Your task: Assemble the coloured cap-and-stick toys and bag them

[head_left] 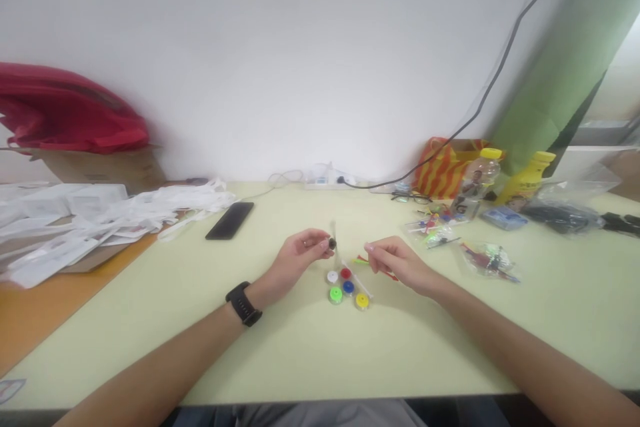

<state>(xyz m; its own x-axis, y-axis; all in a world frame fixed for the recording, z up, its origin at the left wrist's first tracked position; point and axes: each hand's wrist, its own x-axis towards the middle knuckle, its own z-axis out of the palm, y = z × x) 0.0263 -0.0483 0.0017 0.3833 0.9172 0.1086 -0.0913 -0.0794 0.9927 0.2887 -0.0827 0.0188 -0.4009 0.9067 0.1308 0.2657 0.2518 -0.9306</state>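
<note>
My left hand [295, 260], with a black watch on the wrist, pinches a small dark round piece [332, 243] between thumb and fingertips. A thin pale blurred strip rises from about that piece. To its right, my right hand [403, 265] is closed in a pinch; what its fingertips hold, if anything, is too small to make out. Beside and under that hand are a yellow-green piece [359, 261] and a red piece [390, 275]. Between the hands lie small discs: white [333, 276], red [345, 273], blue [349, 287], green [335, 294] and yellow [363, 301]. A white stick [361, 283] slants past them.
A phone [230, 221] lies left of the hands, near white bags [130, 213] and a box under a red bag [75, 110]. Rightward are small-part packets [490, 260], bottles [477, 180], a striped bag [433, 163] and glasses [411, 198]. A power strip [325, 178] sits by the wall.
</note>
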